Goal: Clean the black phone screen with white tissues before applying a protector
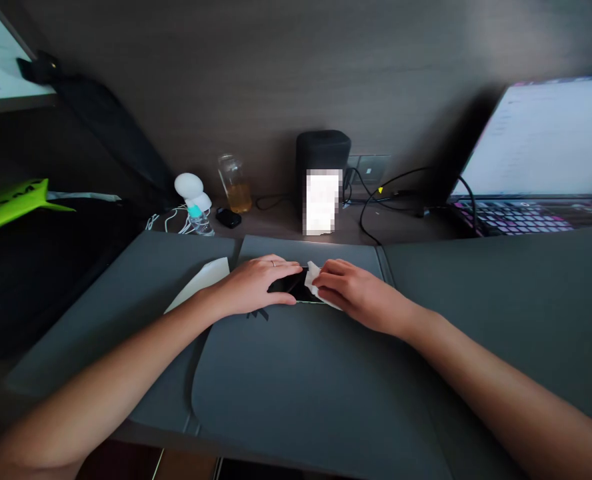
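A dark, glossy smartphone [297, 285] lies flat on a grey leather-like mat [301, 373]. My left hand [256, 285] grips it at its left end, thumb along the near edge and fingers along the far edge. In my right hand [349, 287] is a crumpled white tissue [312, 272], pinched by the fingertips and pressed against the right part of the screen. The phone's right end is hidden under that hand and the tissue. Beside my left wrist, a white sheet of paper [206, 280] rests on the mat.
Behind the mat stand a black speaker-like box [323, 143], a glass bottle with amber liquid [237, 190], a white rounded device [190, 185] and a small black object [229, 217]. Cables [363, 213] run toward a laptop [541, 147] at right. A black bag [51, 267] sits left.
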Action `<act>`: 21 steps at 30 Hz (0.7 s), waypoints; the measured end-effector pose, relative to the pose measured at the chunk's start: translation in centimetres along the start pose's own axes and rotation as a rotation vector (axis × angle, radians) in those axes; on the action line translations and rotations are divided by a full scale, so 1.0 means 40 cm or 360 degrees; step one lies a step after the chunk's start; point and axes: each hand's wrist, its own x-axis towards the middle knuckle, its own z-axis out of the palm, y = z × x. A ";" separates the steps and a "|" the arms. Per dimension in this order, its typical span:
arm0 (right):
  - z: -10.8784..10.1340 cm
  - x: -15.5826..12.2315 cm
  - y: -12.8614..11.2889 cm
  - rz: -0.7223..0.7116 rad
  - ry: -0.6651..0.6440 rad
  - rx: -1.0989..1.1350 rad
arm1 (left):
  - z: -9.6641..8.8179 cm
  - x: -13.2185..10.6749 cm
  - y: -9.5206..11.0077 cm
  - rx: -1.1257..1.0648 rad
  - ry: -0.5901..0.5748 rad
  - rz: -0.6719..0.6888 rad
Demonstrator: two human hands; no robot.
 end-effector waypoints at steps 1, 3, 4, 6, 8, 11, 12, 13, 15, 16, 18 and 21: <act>0.002 0.000 0.011 0.0027 0.0033 0.0013 | 0.000 0.000 0.000 0.0005 -0.0004 0.0003; -0.001 -0.007 0.041 0.0105 0.0085 0.0023 | -0.001 0.000 0.000 0.0018 -0.0013 0.0013; -0.006 -0.012 0.055 0.0148 0.0100 0.0019 | -0.003 0.000 0.001 0.0022 -0.0018 0.0022; -0.015 -0.022 0.069 0.0212 0.0115 -0.0012 | -0.006 0.000 0.001 0.0028 -0.0034 0.0048; -0.017 -0.025 0.060 0.0218 0.0106 -0.0050 | -0.010 0.000 -0.001 0.0034 -0.0047 0.0071; -0.005 -0.016 0.021 0.0135 0.0093 -0.0045 | -0.012 -0.002 -0.006 0.0035 -0.0066 0.0104; 0.000 -0.013 0.011 0.0100 0.0090 -0.0026 | -0.012 -0.002 -0.008 0.0034 -0.0072 0.0111; 0.004 -0.010 0.005 0.0069 0.0087 -0.0007 | -0.012 -0.002 -0.010 0.0031 -0.0076 0.0118; 0.004 -0.010 0.011 0.0044 0.0077 0.0012 | -0.010 -0.002 -0.012 0.0029 -0.0074 0.0115; 0.001 -0.013 0.022 0.0059 0.0067 0.0011 | -0.009 -0.002 -0.013 0.0030 -0.0068 0.0108; -0.011 -0.023 0.048 0.0136 0.0065 -0.0004 | -0.008 -0.002 -0.013 0.0031 -0.0061 0.0096; -0.025 -0.035 0.070 0.0239 0.0068 -0.0039 | -0.010 -0.001 -0.011 0.0032 -0.0069 0.0096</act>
